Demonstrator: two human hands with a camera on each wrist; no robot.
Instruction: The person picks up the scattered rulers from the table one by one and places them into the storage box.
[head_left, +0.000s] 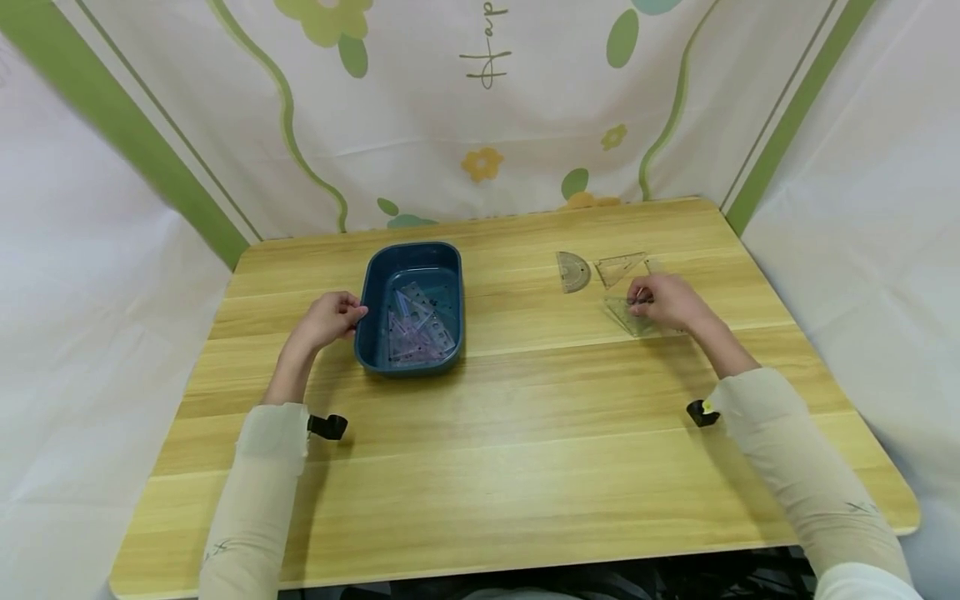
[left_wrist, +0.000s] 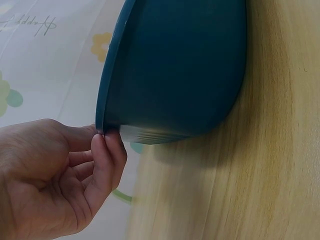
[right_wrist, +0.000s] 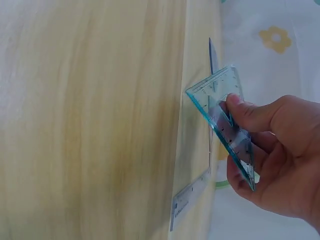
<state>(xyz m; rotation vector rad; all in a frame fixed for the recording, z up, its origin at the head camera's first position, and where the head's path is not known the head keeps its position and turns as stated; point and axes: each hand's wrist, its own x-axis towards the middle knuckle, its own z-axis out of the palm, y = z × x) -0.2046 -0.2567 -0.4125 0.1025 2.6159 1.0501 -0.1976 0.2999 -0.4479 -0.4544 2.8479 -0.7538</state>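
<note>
A dark blue plastic bin [head_left: 459, 287] stands on the left half of the table. My left hand [head_left: 332, 319] pinches its left rim between thumb and fingers; the left wrist view shows the bin wall [left_wrist: 175, 65] from outside. Clear and purple-tinted rulers and set squares [head_left: 422, 333] lie overlapping inside. At the right, my right hand [head_left: 667, 302] pinches a clear, green-tinted set square [right_wrist: 210, 95], tilted above the tabletop. Just beyond that hand lie a protractor [head_left: 573, 272] and another set square [head_left: 619, 268]. A clear ruler [right_wrist: 189, 199] lies below the hand, mostly covered by it in the head view.
The wood-grain table [head_left: 487, 467] has rounded front corners. A white cloth [head_left: 420, 125] with flowers and green bands hangs behind it and along both sides. Black wrist mounts [head_left: 327, 427] sit at both sleeves.
</note>
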